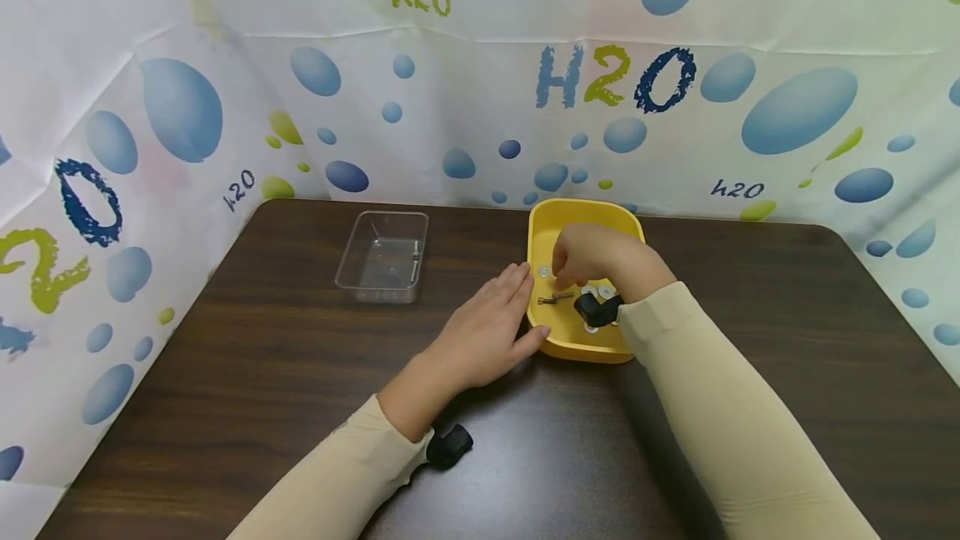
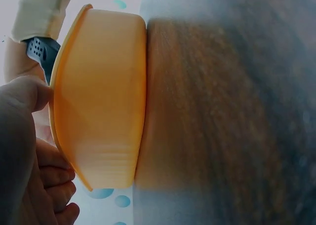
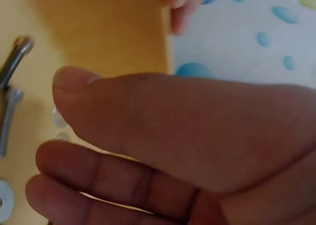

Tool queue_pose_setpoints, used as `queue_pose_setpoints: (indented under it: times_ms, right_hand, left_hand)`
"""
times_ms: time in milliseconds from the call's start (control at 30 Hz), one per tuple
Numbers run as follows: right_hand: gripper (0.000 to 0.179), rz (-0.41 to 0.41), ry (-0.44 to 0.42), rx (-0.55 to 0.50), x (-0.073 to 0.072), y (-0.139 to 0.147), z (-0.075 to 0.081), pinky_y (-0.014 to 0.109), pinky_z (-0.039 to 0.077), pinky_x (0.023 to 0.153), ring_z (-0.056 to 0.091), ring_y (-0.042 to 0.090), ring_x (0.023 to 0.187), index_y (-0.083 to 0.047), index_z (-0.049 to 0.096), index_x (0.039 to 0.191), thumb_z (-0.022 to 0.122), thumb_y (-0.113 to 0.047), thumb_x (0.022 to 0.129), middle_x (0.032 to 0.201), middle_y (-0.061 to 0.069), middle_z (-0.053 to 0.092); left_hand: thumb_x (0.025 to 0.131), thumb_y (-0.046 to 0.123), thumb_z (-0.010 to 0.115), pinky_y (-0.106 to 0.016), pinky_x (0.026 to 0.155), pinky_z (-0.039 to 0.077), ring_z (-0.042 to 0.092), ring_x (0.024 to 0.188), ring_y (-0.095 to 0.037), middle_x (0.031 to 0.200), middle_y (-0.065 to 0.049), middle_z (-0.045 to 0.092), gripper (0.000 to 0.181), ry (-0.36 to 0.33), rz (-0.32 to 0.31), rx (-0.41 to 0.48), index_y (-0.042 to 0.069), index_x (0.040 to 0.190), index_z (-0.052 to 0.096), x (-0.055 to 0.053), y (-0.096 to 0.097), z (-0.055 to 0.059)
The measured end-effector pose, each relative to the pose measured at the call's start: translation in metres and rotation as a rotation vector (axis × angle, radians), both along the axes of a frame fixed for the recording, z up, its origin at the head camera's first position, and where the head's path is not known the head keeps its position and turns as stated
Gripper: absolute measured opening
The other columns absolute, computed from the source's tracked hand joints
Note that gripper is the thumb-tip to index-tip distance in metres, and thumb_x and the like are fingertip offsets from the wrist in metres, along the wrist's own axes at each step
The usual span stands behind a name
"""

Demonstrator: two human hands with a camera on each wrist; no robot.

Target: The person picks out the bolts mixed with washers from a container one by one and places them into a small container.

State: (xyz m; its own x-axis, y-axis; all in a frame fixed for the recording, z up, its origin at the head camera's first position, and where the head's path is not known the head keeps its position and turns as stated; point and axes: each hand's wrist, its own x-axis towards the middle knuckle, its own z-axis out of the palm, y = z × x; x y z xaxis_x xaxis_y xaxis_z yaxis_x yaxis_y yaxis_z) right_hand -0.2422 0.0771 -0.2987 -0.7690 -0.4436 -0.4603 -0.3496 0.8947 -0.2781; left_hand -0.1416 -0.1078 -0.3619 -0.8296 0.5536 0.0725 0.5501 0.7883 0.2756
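Note:
A yellow tray (image 1: 585,348) holds bolts (image 1: 549,300) and several washers (image 1: 606,292). My left hand (image 1: 491,327) rests against its left rim, thumb near the front corner and fingers extended. In the left wrist view, the thumb and fingertips touch the rim of the upright tray wall (image 2: 101,96). My right hand (image 1: 600,261) reaches down into the tray, fingers bent toward the bottom. The right wrist view shows the right thumb (image 3: 148,111) apart from the visible fingers (image 3: 98,170), with no held thing visible; bolts (image 3: 11,67) and a washer (image 3: 5,200) lie beside them.
A clear plastic container (image 1: 378,273) stands left of the tray, with a small metal piece (image 1: 416,252) along its right side. Both stand on a dark wooden table (image 1: 262,340). A white sheet printed with blue drops (image 1: 450,90) hangs behind.

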Motion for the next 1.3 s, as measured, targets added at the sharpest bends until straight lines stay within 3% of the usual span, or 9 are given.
queue_pose_setpoints:
  times_ms: [200,333,400,600,933,1133,1300]
  right_hand:
    - [0.004,-0.008,-0.086,0.089,-0.009,-0.008,-0.011,0.028,0.044,0.059,0.051,0.019,0.066,-0.012,0.077,0.083,0.074,-0.011,0.081,0.072,0.004,0.064]
    - [0.008,-0.018,-0.162,0.086,-0.009,-0.010,-0.017,0.026,0.036,0.052,0.043,0.017,0.058,-0.010,0.071,0.074,0.073,-0.005,0.079,0.063,0.002,0.052]
    - [0.008,-0.030,-0.177,0.087,-0.009,-0.010,-0.019,0.026,0.039,0.052,0.046,0.017,0.059,-0.010,0.070,0.074,0.075,-0.005,0.079,0.063,0.001,0.053]
    - [0.010,-0.054,-0.167,0.114,-0.011,-0.012,-0.022,0.027,0.050,0.059,0.056,0.020,0.065,-0.009,0.072,0.083,0.081,-0.011,0.078,0.072,0.003,0.064]
    - [0.014,-0.059,-0.184,0.147,-0.014,-0.009,-0.028,0.027,0.045,0.052,0.051,0.018,0.057,-0.009,0.068,0.071,0.069,-0.017,0.083,0.062,0.002,0.057]
    - [0.017,-0.067,-0.150,0.096,-0.013,-0.004,-0.017,0.028,0.047,0.057,0.055,0.020,0.062,-0.007,0.070,0.076,0.065,-0.019,0.086,0.067,0.005,0.063]
    - [0.019,-0.020,-0.074,0.021,-0.011,0.000,-0.004,0.027,0.048,0.060,0.056,0.019,0.065,-0.005,0.074,0.087,0.064,-0.020,0.090,0.072,0.006,0.065]
  left_hand:
    - [0.102,0.053,0.038,-0.037,0.123,0.018,0.015,0.153,-0.024,0.164,-0.012,0.018,0.075,-0.008,0.006,0.002,0.001,0.155,0.026,0.000,-0.001,0.000]
    - [0.102,0.053,0.039,-0.038,0.123,0.019,0.016,0.152,-0.025,0.164,-0.013,0.019,0.075,-0.007,0.001,0.009,0.000,0.154,0.026,0.001,-0.001,0.000]
    - [0.102,0.053,0.039,-0.037,0.123,0.019,0.015,0.153,-0.024,0.164,-0.012,0.018,0.075,-0.008,-0.001,0.003,0.001,0.155,0.026,0.001,0.000,0.001]
    - [0.102,0.053,0.037,-0.037,0.123,0.019,0.014,0.153,-0.023,0.165,-0.011,0.017,0.075,-0.001,0.000,-0.001,0.001,0.155,0.025,0.000,0.000,0.000]
    - [0.102,0.053,0.038,-0.037,0.123,0.018,0.014,0.153,-0.022,0.165,-0.011,0.017,0.075,-0.013,-0.001,0.001,0.001,0.155,0.026,0.001,0.000,0.000]
    - [0.102,0.053,0.038,-0.036,0.123,0.017,0.013,0.153,-0.022,0.165,-0.011,0.017,0.075,-0.008,-0.002,-0.002,0.001,0.155,0.026,0.001,0.000,0.000]
    - [0.102,0.053,0.038,-0.036,0.123,0.017,0.013,0.153,-0.022,0.165,-0.010,0.016,0.075,-0.019,0.008,0.003,0.002,0.155,0.025,0.001,-0.001,0.000]
